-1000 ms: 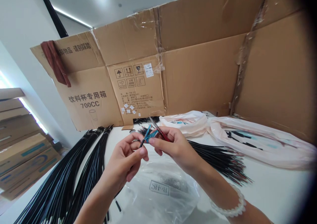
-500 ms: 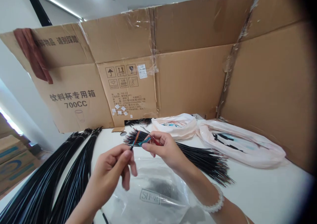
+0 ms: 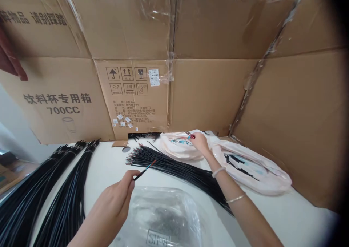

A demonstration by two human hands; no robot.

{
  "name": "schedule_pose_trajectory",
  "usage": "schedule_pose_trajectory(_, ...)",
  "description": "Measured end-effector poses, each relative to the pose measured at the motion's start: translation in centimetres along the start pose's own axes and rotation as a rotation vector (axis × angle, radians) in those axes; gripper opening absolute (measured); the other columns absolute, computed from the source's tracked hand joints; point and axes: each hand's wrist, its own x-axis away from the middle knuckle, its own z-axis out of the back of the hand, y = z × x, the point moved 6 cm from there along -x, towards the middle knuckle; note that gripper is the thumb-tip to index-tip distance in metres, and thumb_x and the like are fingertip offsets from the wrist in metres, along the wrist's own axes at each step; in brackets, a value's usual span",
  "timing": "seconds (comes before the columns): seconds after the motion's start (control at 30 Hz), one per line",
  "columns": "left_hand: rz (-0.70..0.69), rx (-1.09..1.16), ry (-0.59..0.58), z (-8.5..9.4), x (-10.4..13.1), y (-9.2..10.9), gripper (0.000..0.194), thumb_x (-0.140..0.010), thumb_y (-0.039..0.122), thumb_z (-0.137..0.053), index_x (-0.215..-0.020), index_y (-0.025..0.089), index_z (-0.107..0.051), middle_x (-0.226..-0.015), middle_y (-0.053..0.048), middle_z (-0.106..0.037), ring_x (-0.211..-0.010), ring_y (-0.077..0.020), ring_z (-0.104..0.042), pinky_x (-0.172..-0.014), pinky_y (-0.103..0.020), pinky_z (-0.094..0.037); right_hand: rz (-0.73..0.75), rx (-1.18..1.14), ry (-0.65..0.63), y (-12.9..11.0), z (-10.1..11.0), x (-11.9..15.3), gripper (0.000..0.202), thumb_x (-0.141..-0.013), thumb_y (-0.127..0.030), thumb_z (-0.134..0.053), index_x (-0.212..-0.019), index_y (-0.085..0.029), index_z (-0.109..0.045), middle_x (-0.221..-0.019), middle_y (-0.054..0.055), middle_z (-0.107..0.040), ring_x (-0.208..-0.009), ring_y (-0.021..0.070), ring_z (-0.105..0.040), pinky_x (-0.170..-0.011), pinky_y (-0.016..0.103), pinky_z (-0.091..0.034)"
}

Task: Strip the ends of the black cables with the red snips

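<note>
My left hand (image 3: 116, 198) pinches a thin black cable (image 3: 140, 174) near its end. Blue and brown inner wires stick out of the black sheath, pointing up and right. Farther back, my right hand (image 3: 200, 142) is closed on small red-handled scissors (image 3: 192, 136), their metal tips pointing left. A bit of blue beside the scissors is too small to make out. That hand is over the white plastic bag (image 3: 174, 153), which holds blue and orange scraps. Between my hands lies a bundle of black cables (image 3: 174, 170) with stripped ends at the left.
A clear printed plastic bag (image 3: 163, 207) lies in front. More long black cables (image 3: 54, 188) run along the left. A second white bag (image 3: 272, 183) with black pieces lies at the right. Tall cardboard panels (image 3: 207, 90) wall off the white table's (image 3: 109, 163) back and right.
My right hand has moved from beside the cable end, away and right to the nearer white bag. My left hand still holds the cable, slightly lower and farther left. The view has shifted.
</note>
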Motion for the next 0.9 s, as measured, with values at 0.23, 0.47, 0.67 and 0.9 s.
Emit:
schedule_pose_trajectory(0.23,0.041,-0.032,-0.113,0.1,-0.5,-0.5,0.027,-0.099,0.037,-0.023,-0.101,0.026,-0.047,-0.07,0.001,-0.062,-0.064,-0.021,-0.063,-0.059,-0.027,-0.04,-0.001,0.276,-0.285,-0.5,-4.5,-2.3,0.031,-0.091,-0.032,-0.063,-0.115,-0.013,-0.06,-0.115,0.01,-0.061,-0.103,0.0217,-0.061,-0.086,0.039,-0.053)
schedule_pose_trajectory(0.47,-0.042,-0.073,-0.043,1.0,-0.3,-0.6,0.025,-0.1,0.034,-0.027,-0.113,0.029,-0.048,-0.087,0.002,-0.069,-0.072,-0.0175,-0.068,-0.061,-0.025,-0.042,0.034,0.367,-0.464,-0.4,-4.8,-3.7,0.028,-0.092,-0.036,-0.062,-0.108,-0.013,-0.063,-0.109,0.006,-0.063,-0.095,0.0205,-0.063,-0.082,0.038,-0.054)
schedule_pose_trajectory(0.67,-0.133,-0.172,0.023,1.1,-0.4,-0.6,0.022,-0.1,0.033,-0.029,-0.111,0.027,-0.048,-0.077,0.004,-0.067,-0.063,-0.0164,-0.066,-0.057,-0.025,-0.041,0.008,0.347,-0.41,-0.4,-3.6,-3.4,0.028,-0.092,-0.034,-0.061,-0.11,-0.013,-0.062,-0.111,0.007,-0.063,-0.097,0.0203,-0.062,-0.083,0.039,-0.054)
schedule_pose_trajectory(0.9,-0.121,-0.088,0.032,1.2,-0.6,-0.6,0.02,-0.1,0.035,-0.034,-0.11,0.027,-0.049,-0.079,0.004,-0.069,-0.064,-0.0139,-0.065,-0.059,-0.023,-0.04,0.08,0.06,-0.291,-2.5,-2.4,-2.1,0.023,-0.092,-0.034,-0.061,-0.099,-0.012,-0.064,-0.097,0.006,-0.065,-0.087,0.0177,-0.063,-0.078,0.034,-0.052)
